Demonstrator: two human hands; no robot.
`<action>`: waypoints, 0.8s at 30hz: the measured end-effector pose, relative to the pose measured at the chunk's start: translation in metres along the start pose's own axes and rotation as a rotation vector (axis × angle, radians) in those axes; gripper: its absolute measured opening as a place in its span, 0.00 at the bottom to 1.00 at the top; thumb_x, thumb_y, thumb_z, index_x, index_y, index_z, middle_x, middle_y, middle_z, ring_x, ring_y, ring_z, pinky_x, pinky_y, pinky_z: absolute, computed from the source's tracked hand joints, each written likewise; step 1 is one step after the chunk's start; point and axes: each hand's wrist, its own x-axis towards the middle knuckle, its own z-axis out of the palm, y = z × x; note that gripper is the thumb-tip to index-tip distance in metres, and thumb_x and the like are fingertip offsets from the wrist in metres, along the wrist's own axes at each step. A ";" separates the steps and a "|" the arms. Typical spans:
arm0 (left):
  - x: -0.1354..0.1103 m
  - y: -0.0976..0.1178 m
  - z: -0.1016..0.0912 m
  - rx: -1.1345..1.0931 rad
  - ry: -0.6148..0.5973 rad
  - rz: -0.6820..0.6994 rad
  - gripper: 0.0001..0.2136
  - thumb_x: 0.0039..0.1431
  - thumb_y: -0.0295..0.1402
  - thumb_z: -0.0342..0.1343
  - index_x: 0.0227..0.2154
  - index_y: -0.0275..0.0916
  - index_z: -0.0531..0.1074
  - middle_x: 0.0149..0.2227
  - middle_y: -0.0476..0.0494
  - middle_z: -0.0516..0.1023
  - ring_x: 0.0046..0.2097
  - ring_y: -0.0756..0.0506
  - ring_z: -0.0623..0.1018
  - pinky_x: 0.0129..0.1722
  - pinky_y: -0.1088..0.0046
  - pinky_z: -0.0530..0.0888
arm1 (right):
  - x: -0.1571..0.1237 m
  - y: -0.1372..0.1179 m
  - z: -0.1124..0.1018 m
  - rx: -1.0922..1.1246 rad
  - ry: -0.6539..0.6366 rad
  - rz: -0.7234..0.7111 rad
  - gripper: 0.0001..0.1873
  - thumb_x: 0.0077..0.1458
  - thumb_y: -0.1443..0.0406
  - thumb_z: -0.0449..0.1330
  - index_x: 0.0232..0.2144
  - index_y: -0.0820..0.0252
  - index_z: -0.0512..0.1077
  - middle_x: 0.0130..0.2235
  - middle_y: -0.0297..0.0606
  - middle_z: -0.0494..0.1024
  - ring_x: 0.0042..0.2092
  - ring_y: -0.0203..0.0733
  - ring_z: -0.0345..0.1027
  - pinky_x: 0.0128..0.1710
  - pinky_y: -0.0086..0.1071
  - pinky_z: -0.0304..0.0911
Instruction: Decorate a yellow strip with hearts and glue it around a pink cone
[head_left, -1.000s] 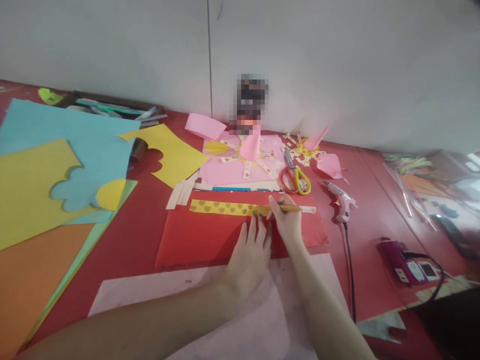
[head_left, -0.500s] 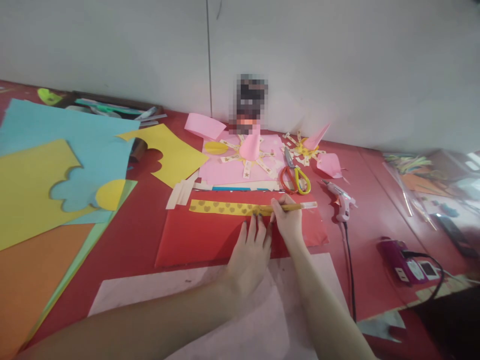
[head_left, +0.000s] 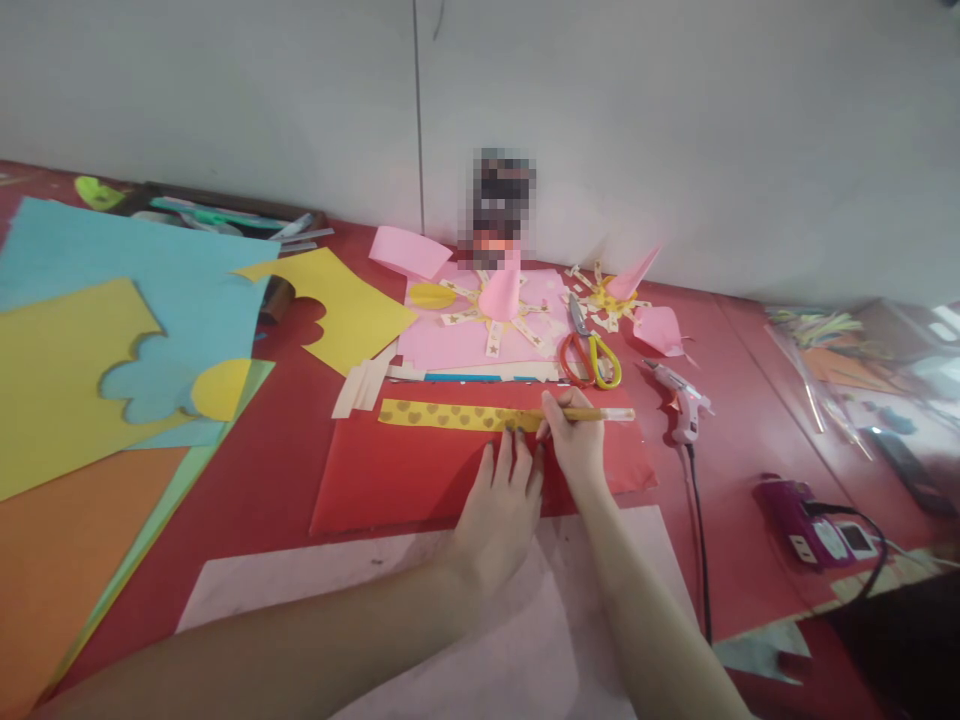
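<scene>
A yellow paper strip (head_left: 450, 415) patterned with brownish hearts lies along the upper part of a red sheet or board (head_left: 420, 475). My left hand (head_left: 504, 500) is spread flat on the red surface, its fingertips touching the strip's lower edge. In my right hand (head_left: 577, 445) is a gold-coloured pen (head_left: 589, 413), gripped near its tip, with its clear end pointing right. The tip meets the strip's right part. Beyond the board stands a pink paper cone (head_left: 501, 292) amid star-printed strips on pink paper.
Red-and-yellow-handled scissors (head_left: 591, 355) and a glue gun (head_left: 681, 400) with a trailing cord lie to the right, near a purple power strip (head_left: 802, 525). Blue paper (head_left: 195, 265), orange paper (head_left: 82, 540) and yellow cut paper (head_left: 352, 310) spread over the left. A wall rises behind.
The pen in my right hand has shifted very slightly, its clear end a touch lower. My left hand stays in place on the strip's edge.
</scene>
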 end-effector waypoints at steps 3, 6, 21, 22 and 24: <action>0.000 0.000 0.000 0.003 0.003 0.000 0.22 0.54 0.28 0.41 0.53 0.28 0.60 0.54 0.29 0.62 0.58 0.34 0.59 0.54 0.54 0.60 | -0.001 0.000 0.000 0.005 0.010 -0.004 0.16 0.52 0.58 0.53 0.19 0.56 0.55 0.13 0.24 0.64 0.17 0.33 0.59 0.21 0.27 0.55; 0.000 0.000 0.001 0.002 0.011 0.004 0.22 0.54 0.28 0.41 0.53 0.27 0.60 0.54 0.27 0.62 0.58 0.33 0.59 0.54 0.54 0.60 | -0.001 0.000 0.000 0.003 0.021 -0.002 0.15 0.53 0.59 0.53 0.19 0.56 0.55 0.12 0.24 0.63 0.17 0.33 0.59 0.21 0.27 0.55; 0.000 0.000 0.000 -0.084 0.032 -0.017 0.22 0.54 0.27 0.42 0.52 0.28 0.61 0.54 0.28 0.63 0.59 0.35 0.58 0.55 0.54 0.58 | 0.000 0.002 0.000 -0.015 0.029 0.011 0.15 0.50 0.61 0.54 0.17 0.55 0.53 0.10 0.22 0.59 0.13 0.31 0.55 0.17 0.26 0.53; 0.000 0.000 0.000 -0.074 0.031 -0.011 0.22 0.54 0.27 0.42 0.52 0.27 0.62 0.54 0.27 0.63 0.58 0.34 0.59 0.54 0.54 0.59 | 0.000 0.003 0.000 -0.013 0.020 0.013 0.15 0.50 0.61 0.54 0.17 0.55 0.54 0.10 0.22 0.60 0.13 0.31 0.56 0.18 0.26 0.54; 0.000 0.000 0.000 -0.047 0.030 -0.003 0.22 0.54 0.27 0.42 0.52 0.27 0.61 0.54 0.27 0.63 0.58 0.33 0.59 0.54 0.53 0.60 | 0.000 0.002 0.000 -0.007 0.006 0.021 0.15 0.50 0.60 0.54 0.17 0.56 0.55 0.11 0.23 0.62 0.14 0.32 0.57 0.19 0.26 0.55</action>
